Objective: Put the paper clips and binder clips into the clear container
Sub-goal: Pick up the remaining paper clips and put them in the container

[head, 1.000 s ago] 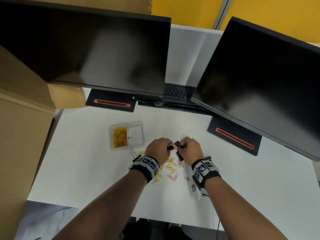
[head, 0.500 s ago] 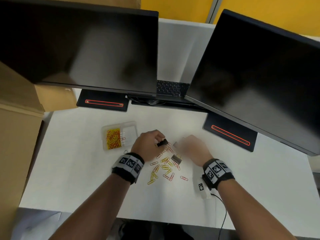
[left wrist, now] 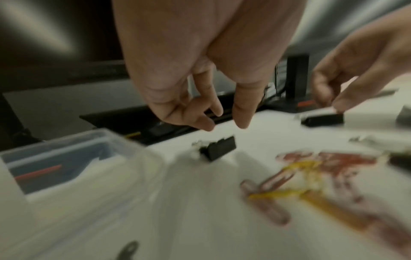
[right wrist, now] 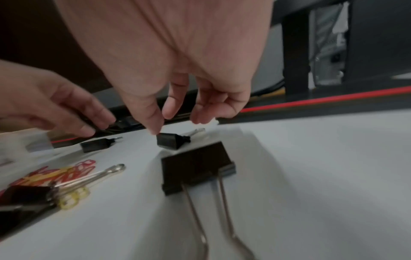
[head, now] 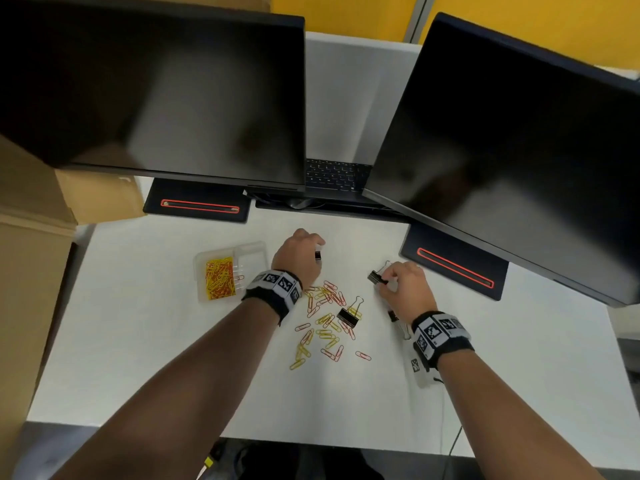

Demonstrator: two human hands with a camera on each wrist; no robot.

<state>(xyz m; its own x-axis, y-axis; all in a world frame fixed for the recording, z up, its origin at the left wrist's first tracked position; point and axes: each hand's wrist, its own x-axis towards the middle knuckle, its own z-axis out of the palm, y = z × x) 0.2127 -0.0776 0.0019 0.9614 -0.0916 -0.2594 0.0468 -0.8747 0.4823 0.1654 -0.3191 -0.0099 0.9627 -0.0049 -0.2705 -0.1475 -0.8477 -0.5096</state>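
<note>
Binder clips, small and black with thin silver handles, lie on the white surface (head: 519, 358) under both hands. The left hand (head: 298, 259) hangs above one small black clip (left wrist: 219, 148), with its fingers loose, spread apart and grasping nothing. The right hand (head: 403, 289) points down at another small clip (right wrist: 171, 140); its thumb tip touches the clip's top, and I cannot tell if the fingers pinch it. A bigger binder clip (right wrist: 195, 171) stands just beside that hand, near its wrist. One more binder clip (head: 349, 313) lies between the hands on a messy pile of red and yellow paper clips (head: 323, 323). The clear container (head: 230, 270) sits left of the left hand, near it. Its left part is full of red and yellow paper clips. Two dark screens (head: 156, 91) hang over the back of the surface.
</note>
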